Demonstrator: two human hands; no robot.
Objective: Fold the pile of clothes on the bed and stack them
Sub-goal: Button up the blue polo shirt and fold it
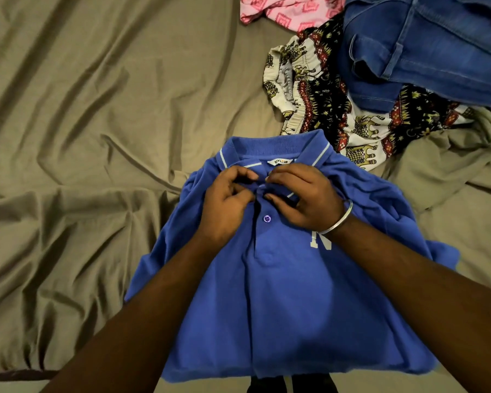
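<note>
Polo shirt [284, 293]: blue, laid face-up on the bed near the lower edge of view, collar pointing away; sleeves seem tucked under already, so it reads as partly folded.
Left hand [224, 205]: fingers curled, pinching the placket just below the collar, prob. to keep the cloth taut.
Right hand [304, 197]: fingers curled on the opposite placket edge, touching the left hand's fingertips; top button appears to be getting fastened, likely so the collar sits flat for the fold. A metal bangle [338, 219] is worn on this wrist.
Lower button [267, 218]: seen done up.
Unfolded pile: patterned garment [338, 109], jeans [425, 49] lying partly over it, pink printed cloth [289, 9]; kept beyond & right of the shirt, prob. within reach for later.
Surface: olive-tan bedsheet [82, 137], heavily creased.
Room: nothing beyond the bed can be made out; dark item at bottom edge, unclear.
</note>
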